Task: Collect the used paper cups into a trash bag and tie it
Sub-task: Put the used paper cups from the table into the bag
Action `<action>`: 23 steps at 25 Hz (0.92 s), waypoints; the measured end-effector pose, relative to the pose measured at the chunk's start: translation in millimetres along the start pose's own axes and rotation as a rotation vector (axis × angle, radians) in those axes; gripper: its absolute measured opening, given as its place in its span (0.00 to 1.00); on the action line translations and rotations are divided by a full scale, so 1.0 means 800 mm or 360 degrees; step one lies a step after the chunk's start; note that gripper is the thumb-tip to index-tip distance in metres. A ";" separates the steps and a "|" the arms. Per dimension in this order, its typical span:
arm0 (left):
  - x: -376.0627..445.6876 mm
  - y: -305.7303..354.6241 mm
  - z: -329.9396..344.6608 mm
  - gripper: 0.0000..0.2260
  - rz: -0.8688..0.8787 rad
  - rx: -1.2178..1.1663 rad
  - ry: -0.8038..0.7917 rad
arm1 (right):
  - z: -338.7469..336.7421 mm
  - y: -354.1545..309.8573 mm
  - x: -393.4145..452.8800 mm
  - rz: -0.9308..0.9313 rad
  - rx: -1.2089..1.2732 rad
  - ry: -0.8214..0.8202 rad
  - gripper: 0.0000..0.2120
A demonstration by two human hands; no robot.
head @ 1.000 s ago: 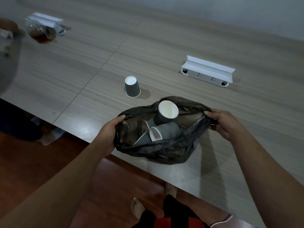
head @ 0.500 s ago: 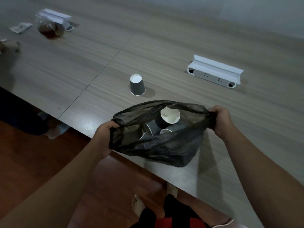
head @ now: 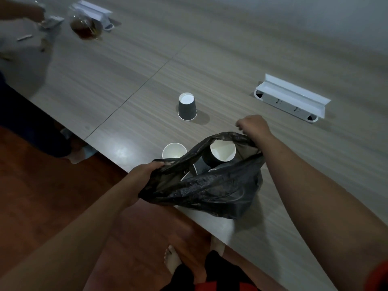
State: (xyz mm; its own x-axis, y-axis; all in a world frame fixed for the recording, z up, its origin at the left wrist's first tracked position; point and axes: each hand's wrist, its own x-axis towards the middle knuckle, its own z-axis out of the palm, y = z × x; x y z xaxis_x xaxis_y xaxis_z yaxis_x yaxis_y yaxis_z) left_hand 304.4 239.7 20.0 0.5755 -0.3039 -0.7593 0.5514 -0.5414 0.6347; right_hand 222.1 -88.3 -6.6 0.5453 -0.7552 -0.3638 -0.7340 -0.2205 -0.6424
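Head view puts the black trash bag (head: 210,185) at the near edge of the table (head: 210,66), its mouth gaping toward us. We can count at least one paper cup (head: 223,151) lying inside with its white interior showing, and parts of others beneath it. Our left hand (head: 144,175) grips the bag's near rim, fingers curled round the plastic. Our right hand (head: 253,126) hangs just above the far rim with fingers loosely curled; whether it pinches the plastic or holds nothing, we cannot tell.

Just beside the bag, on the table, an upright cup (head: 174,151) stands outside it, partly hidden by the rim. Farther out an upside-down cup (head: 187,107) sits alone. Beyond that lies a white socket box (head: 291,97).

We judge the collecting partly done: two cups remain on the table, and the bag is not yet tied.
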 end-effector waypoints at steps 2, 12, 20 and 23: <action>0.002 -0.003 0.001 0.14 -0.0058 0.0105 0.0032 | 0.022 -0.028 0.003 -0.0190 0.0064 -0.0079 0.11; 0.020 -0.009 -0.003 0.10 -0.0094 -0.0260 0.0258 | 0.115 -0.102 -0.002 -0.0704 -0.0638 -0.0833 0.10; 0.019 -0.010 -0.001 0.09 -0.0138 -0.0356 0.0276 | 0.157 -0.110 -0.004 -0.0739 -0.1000 -0.0874 0.16; 0.019 -0.011 -0.001 0.09 -0.0167 -0.0348 0.0282 | 0.166 -0.106 -0.006 -0.0782 -0.1116 -0.0723 0.10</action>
State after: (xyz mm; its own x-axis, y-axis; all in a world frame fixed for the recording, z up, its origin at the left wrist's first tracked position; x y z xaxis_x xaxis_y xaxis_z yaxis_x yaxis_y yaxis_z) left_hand 308.6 240.3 2.6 0.5945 -0.1034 -0.7974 0.7192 -0.3752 0.5848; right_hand 335.9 16.0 -40.2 0.8522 -0.2024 -0.4825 -0.3768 -0.8772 -0.2976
